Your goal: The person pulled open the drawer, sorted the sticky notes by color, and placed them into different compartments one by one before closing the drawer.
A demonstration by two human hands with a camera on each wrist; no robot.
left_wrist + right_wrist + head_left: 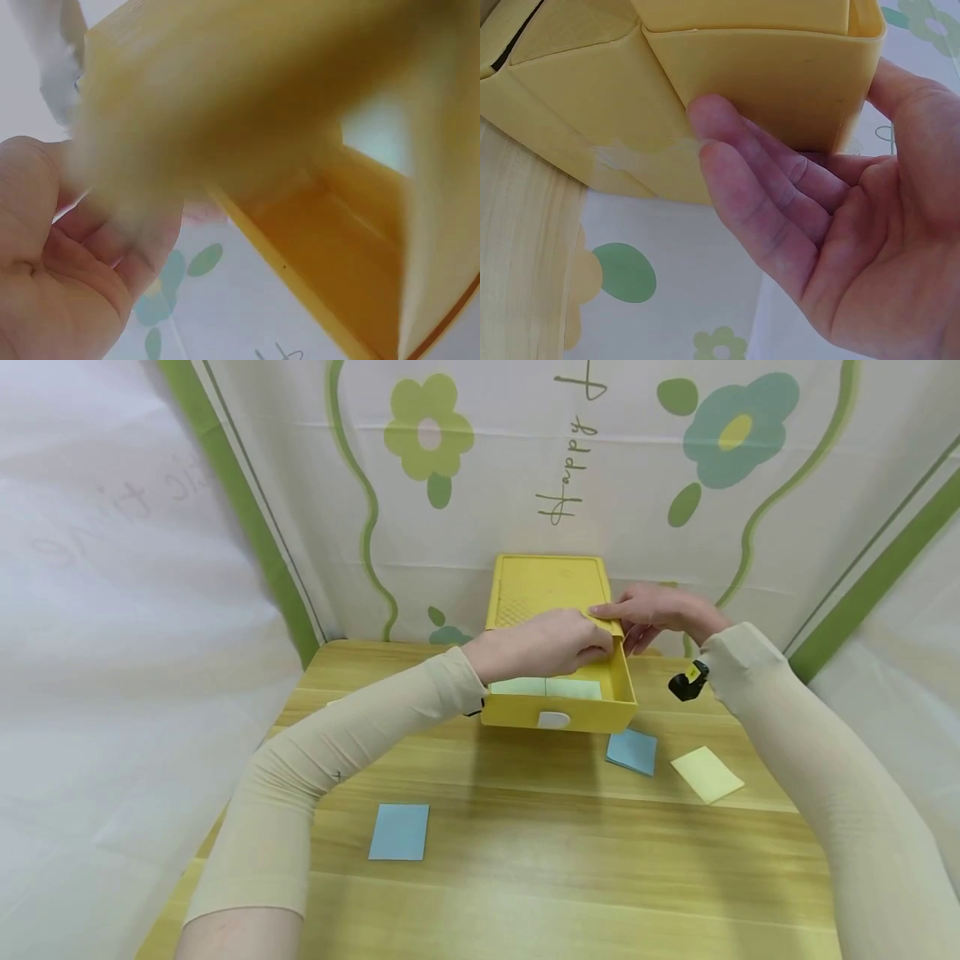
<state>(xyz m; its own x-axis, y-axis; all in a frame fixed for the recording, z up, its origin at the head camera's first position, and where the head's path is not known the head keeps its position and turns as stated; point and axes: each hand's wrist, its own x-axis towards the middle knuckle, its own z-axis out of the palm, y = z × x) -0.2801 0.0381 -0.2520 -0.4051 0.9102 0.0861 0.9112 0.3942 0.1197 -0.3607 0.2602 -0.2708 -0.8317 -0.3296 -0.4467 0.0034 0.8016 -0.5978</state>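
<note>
A yellow box stands against the back curtain, its drawer pulled out to the front. Pale green sticky notes lie inside behind the drawer front. My left hand reaches across the drawer, fingers bent down near its right wall; whether they hold anything is hidden. In the left wrist view, a blurred yellow surface covers part of the left hand. My right hand grips the box's front right corner, thumb on top. Its fingers lie along the box's side in the right wrist view.
Blue sticky notes lie just right of the drawer front, with a pale yellow pad farther right. Another blue pad is at the front left of the wooden table. A flowered curtain hangs behind.
</note>
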